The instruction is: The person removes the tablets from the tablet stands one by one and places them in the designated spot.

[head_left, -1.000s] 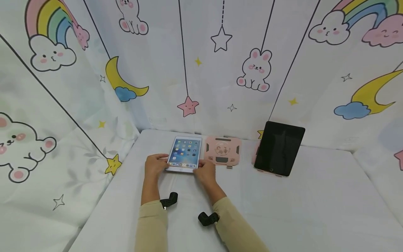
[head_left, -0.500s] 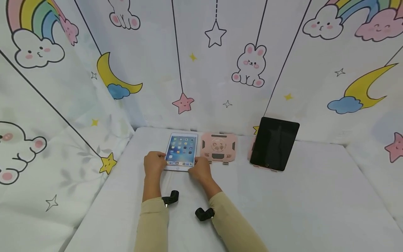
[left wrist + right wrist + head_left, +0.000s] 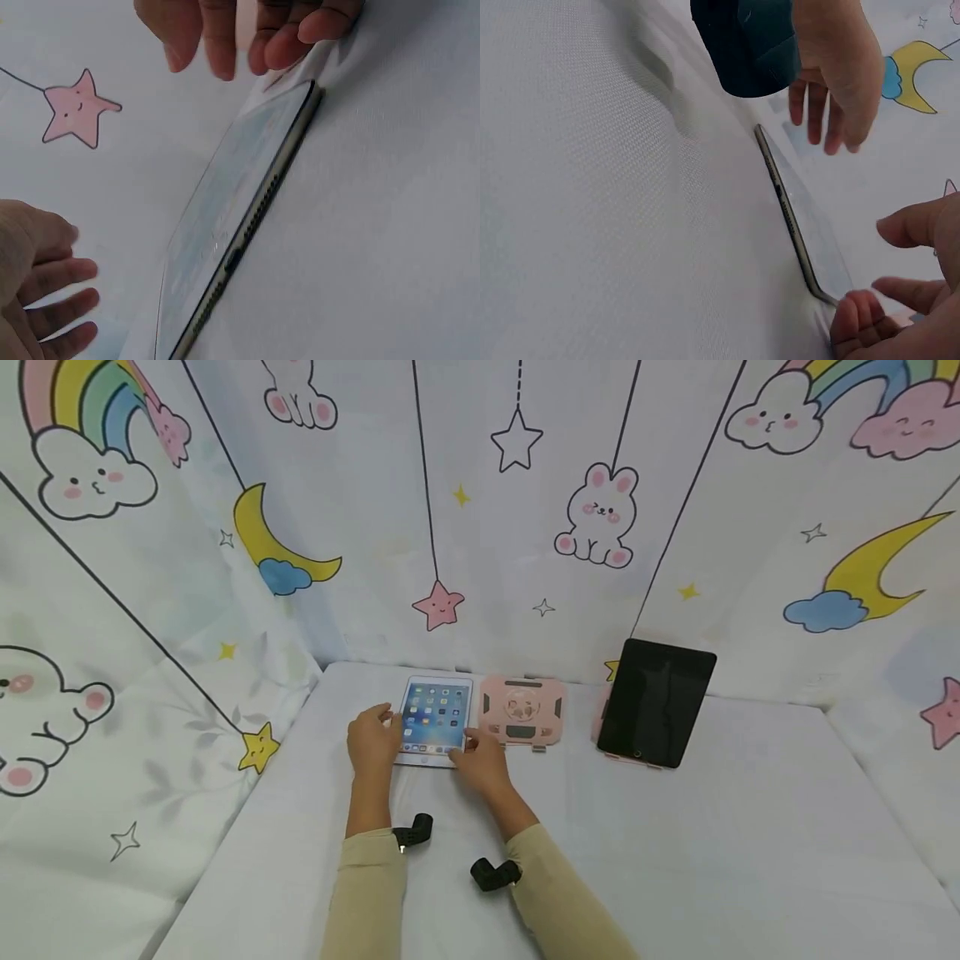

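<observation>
Small tablet [image 3: 435, 720] flat on tabletop [image 3: 675, 843], long side pointing away from me. My left hand [image 3: 372, 740] spread beside it, right hand [image 3: 478, 762] loose at near corner, closer.

tablet [image 3: 435, 720] lies left of stand [image 3: 521, 712].

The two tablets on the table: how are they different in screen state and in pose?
The white tablet has a lit screen with app icons; the black tablet has a dark screen. The white tablet lies flat between both hands; the black tablet stands propped, leaning back, with no hand near. Both are in portrait orientation.
</observation>
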### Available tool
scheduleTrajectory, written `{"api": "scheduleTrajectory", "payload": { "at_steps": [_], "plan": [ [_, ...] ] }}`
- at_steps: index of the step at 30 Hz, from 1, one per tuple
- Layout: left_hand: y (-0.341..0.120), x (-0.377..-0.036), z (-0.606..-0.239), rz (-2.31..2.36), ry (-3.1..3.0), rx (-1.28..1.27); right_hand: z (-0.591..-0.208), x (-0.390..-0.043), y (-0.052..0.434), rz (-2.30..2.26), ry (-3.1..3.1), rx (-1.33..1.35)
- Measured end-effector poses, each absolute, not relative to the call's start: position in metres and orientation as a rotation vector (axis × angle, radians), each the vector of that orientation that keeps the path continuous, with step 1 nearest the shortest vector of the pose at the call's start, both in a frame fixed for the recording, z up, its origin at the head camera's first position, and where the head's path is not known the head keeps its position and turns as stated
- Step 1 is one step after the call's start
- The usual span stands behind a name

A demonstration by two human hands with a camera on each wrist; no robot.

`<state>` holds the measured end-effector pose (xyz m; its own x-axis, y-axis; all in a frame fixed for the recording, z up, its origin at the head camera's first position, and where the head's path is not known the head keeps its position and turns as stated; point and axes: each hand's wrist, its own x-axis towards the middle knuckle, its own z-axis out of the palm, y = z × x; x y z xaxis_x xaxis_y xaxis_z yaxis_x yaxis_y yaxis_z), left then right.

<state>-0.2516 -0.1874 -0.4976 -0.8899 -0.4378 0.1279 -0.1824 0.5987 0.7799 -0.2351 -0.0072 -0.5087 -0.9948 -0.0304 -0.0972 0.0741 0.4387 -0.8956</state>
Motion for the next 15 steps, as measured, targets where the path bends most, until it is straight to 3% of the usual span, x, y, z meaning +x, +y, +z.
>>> {"api": "scheduleTrajectory", "payload": {
  "at_steps": [7,15],
  "plan": [
    [-0.150,-0.256,-0.469,-1.475,-2.088,0.189,-0.487,-0.236,0.030,-2.042,2.486,-0.133],
    [-0.082,-0.256,-0.452,-1.734,-1.841,-0.113,-0.452,-0.236,0.109,-2.161,2.690,-0.412]
  ]
}}
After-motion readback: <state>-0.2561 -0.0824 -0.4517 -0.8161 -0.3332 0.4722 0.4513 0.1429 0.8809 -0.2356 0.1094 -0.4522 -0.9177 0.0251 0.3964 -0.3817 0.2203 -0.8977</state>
